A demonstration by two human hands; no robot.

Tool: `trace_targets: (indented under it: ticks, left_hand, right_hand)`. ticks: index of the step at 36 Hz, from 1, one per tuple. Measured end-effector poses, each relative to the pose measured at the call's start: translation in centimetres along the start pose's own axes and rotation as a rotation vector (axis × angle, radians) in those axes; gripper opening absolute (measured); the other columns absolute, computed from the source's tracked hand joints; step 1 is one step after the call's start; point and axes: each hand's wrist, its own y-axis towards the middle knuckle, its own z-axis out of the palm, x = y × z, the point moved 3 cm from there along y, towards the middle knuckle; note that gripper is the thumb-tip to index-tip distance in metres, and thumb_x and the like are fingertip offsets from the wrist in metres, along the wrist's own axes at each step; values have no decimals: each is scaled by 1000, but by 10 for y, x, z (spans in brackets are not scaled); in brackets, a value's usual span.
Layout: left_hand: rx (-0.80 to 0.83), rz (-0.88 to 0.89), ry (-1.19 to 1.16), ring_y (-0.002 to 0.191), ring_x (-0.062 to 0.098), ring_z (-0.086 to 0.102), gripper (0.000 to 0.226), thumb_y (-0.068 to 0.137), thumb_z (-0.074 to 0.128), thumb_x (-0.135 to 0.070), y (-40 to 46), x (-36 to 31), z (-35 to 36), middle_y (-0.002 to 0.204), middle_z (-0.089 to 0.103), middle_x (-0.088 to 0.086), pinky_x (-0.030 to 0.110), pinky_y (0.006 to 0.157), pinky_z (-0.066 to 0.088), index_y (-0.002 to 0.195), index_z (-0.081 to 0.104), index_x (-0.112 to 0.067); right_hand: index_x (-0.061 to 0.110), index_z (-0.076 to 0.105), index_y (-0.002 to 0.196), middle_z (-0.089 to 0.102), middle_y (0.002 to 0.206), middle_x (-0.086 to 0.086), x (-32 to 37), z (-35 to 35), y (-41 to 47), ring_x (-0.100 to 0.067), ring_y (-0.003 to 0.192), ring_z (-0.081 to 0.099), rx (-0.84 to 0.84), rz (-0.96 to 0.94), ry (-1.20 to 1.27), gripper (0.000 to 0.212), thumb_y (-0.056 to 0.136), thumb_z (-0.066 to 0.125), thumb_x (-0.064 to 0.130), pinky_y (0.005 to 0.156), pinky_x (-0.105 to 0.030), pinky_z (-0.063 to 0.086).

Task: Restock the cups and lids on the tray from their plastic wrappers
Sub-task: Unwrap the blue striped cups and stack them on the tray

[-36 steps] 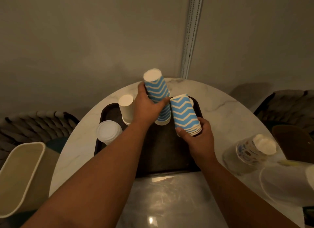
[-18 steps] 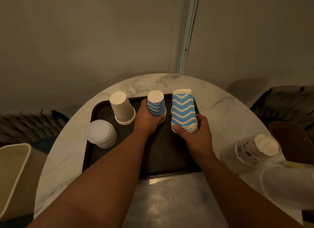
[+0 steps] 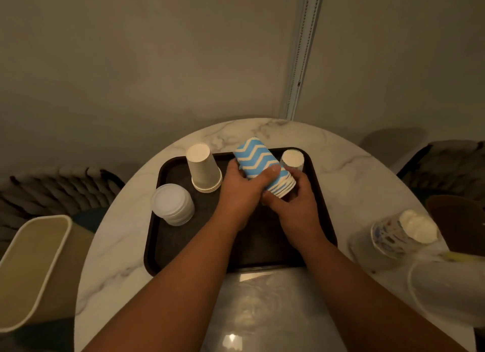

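Note:
A stack of blue zigzag cups (image 3: 258, 162) hangs tilted above the dark tray (image 3: 322, 217), its base pointing up and to the left. My left hand (image 3: 241, 191) grips its side with the thumb across the pattern. My right hand (image 3: 296, 202) holds it from below at the rim end. On the tray stand an upturned stack of plain cream cups (image 3: 203, 169), a pile of white lids (image 3: 172, 203) at the left edge, and another upturned cup stack (image 3: 292, 159) at the far right, mostly hidden behind my hands.
The tray lies on a round marble table (image 3: 349, 173). A wrapped sleeve of printed cups (image 3: 401, 232) and a clear plastic wrapper (image 3: 446, 291) lie at the right. A crumpled clear wrapper (image 3: 262, 307) lies at the near edge. A beige bin (image 3: 31, 267) stands left; woven chairs flank the table.
The two blue stacks stood side by side, one in each hand. Now one tilted blue stack is held by both hands, and the smaller stack stands at the tray's far right.

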Motion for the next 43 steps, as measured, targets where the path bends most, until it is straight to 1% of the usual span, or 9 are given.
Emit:
trace_targets:
  ticks: [3,7,10,16,23,27,33,37,43]
  left_hand:
    - [23,-54,-45,99,20,71,48,82,78,-18,1,-2,-5,114,70,8,40,89,58,123,53,-11]
    - [27,-64,-94,102,25,71,48,84,75,-18,2,-5,-9,116,70,12,47,93,56,126,53,-7]
    - [1,-47,-122,102,27,71,46,85,75,-16,1,-8,-9,115,70,13,49,93,55,125,55,-6]
    - [-12,-25,-171,102,29,71,45,88,72,-16,1,-14,-9,116,70,14,49,92,56,127,54,-4]
    - [-66,9,-194,103,30,70,47,86,74,-17,9,-17,-12,116,70,14,50,92,55,126,54,-5]
    - [-183,106,-179,99,24,71,48,82,78,-18,23,-30,-17,113,71,12,45,90,57,122,56,-4]
    - [-162,343,275,103,9,67,66,64,85,-40,47,-54,-20,113,66,-7,40,95,54,117,47,-29]
    - [-122,357,518,107,14,64,71,68,86,-28,56,-41,-13,117,64,-3,31,92,51,124,45,-18]
    - [-106,266,689,115,22,59,73,70,87,-22,67,-1,-16,127,60,6,30,94,47,127,43,-13]
  right_hand:
    - [9,46,136,63,127,-13,3,0,-3,-17,112,66,45,-1,28,75,71,81,-6,89,-27,54]
    - [14,49,132,64,125,-10,9,3,-6,-17,112,66,61,-32,-2,70,73,82,-1,92,-32,55]
    - [22,52,124,66,122,-7,15,7,-8,-13,108,67,36,-60,5,64,73,81,-3,85,-24,55]
    - [11,49,133,66,123,-9,16,8,-10,-18,111,67,23,-41,11,69,73,83,1,95,-36,54]
    - [9,49,130,68,115,-7,20,7,-10,-11,100,70,3,-54,10,68,72,80,-7,83,-24,55]
    - [13,50,124,67,113,0,10,-4,-14,-5,98,68,-65,-49,35,63,72,79,-9,88,-26,55]
    - [24,51,108,66,109,-5,-5,-24,-16,-16,97,67,-214,-5,146,55,61,78,16,93,-41,54]
    - [29,52,106,67,108,-4,-5,-31,-9,-19,99,67,-258,-15,110,59,55,83,33,90,-43,54]
    - [25,52,107,67,108,-4,-8,-37,-1,-19,98,67,-257,-16,117,51,63,78,19,92,-44,54]
